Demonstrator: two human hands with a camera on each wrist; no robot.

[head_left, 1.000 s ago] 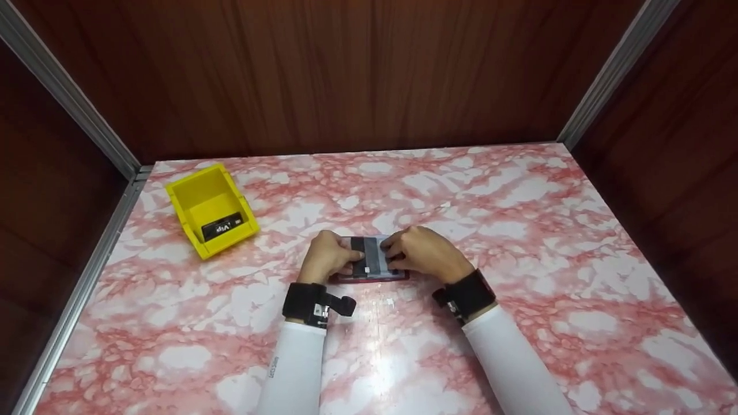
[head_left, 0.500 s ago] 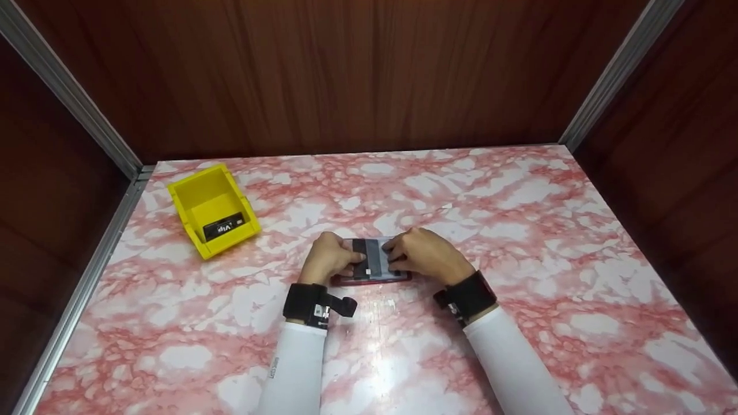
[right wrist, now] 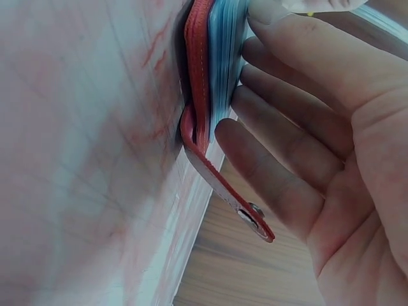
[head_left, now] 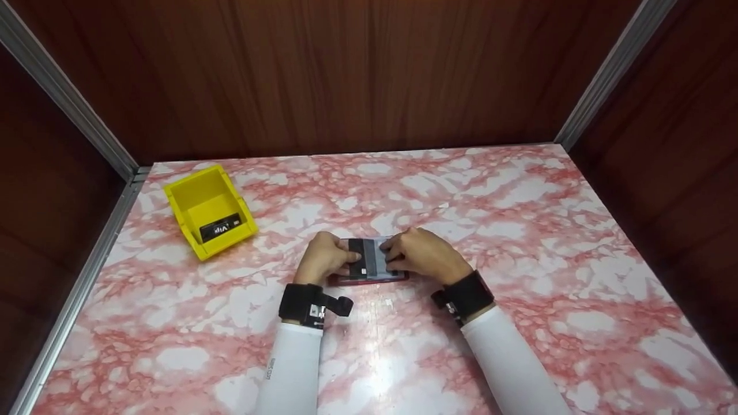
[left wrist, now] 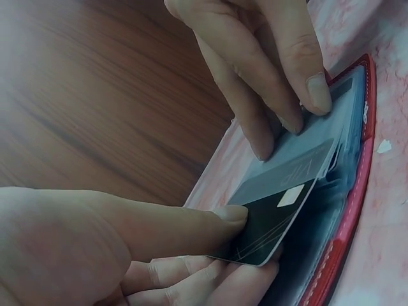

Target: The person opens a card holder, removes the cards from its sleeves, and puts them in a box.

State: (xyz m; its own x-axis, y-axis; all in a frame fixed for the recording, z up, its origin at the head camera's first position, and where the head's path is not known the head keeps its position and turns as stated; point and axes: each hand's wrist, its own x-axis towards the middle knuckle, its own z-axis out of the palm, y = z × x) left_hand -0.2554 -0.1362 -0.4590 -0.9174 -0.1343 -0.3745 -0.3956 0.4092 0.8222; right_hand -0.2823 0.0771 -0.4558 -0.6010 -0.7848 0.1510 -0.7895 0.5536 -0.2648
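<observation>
A card holder with a red stitched cover (left wrist: 363, 169) and a stack of clear plastic sleeves (right wrist: 223, 70) lies open on the table. My left hand (head_left: 324, 253) pinches a black card (left wrist: 271, 213) between thumb and fingers. Part of that card lies inside the top sleeve, where faint "VIP" lettering shows through the plastic; the rest sticks out on the left. My right hand (head_left: 426, 253) rests its fingertips on the top sleeve, to the right of the card. A red strap (right wrist: 220, 182) with a metal snap hangs loose from the cover.
A yellow bin (head_left: 245, 227) stands at the table's left, with another black "Vip" card (head_left: 219, 228) in it. Dark wood panels (head_left: 346, 75) close off the back and sides of the pink marbled table (head_left: 490, 190). A black band (head_left: 302, 304) circles each wrist.
</observation>
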